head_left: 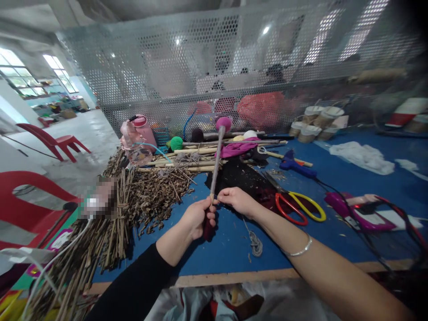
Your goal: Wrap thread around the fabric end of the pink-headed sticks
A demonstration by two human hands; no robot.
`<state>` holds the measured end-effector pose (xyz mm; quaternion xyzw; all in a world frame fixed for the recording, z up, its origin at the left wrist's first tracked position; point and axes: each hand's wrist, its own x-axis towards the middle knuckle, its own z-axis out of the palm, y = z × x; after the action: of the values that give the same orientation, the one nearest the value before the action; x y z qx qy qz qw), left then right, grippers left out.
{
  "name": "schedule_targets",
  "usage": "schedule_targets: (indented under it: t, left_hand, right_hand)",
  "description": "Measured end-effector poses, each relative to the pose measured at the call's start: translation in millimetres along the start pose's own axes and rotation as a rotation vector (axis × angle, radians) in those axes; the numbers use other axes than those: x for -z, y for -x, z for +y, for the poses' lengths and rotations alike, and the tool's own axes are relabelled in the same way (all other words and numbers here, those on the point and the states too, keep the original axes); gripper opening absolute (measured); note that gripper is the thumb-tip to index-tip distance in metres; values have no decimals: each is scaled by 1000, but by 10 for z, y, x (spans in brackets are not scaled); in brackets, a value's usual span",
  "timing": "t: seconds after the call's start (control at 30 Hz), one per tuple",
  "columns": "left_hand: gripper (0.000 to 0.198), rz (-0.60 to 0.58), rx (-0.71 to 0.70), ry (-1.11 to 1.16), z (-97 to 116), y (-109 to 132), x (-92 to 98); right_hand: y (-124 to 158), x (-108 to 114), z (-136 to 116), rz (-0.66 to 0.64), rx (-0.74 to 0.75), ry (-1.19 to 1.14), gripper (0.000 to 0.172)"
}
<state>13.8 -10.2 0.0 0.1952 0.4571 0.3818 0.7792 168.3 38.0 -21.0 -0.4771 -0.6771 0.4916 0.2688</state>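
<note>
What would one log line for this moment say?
left hand: grips stick with pink ball tip | right hand: pinches grey twine at stick | nearby: scissors, twig bundle on blue table

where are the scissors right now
In the head view the scissors with red and yellow handles lie on the blue table, just right of the right hand, between it and the pink tool.

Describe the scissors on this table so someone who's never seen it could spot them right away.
Start at the blue table and find the two hands working on a wrapped stick near its front edge. Just beyond the right hand lie the scissors, blades pointing away. One red and one yellow handle loop set them apart from the blue glue gun farther back.
</note>
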Motion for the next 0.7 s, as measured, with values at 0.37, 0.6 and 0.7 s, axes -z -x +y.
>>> schedule_targets:
  t: [0.37, 0.6, 0.7]
  left_hand:
    - [32, 133, -236, -194, -45, -4, 8]
    - [16, 42, -145, -121, 23, -24, 68]
    - [16, -14, -85, -47, 20, -23, 58]
  right_hand:
    - [20, -29, -83, 23, -30, 2, 20]
    - [15, -28, -82, 27, -28, -5, 22]
    - [26, -26, -92, 8, -18, -42, 25]
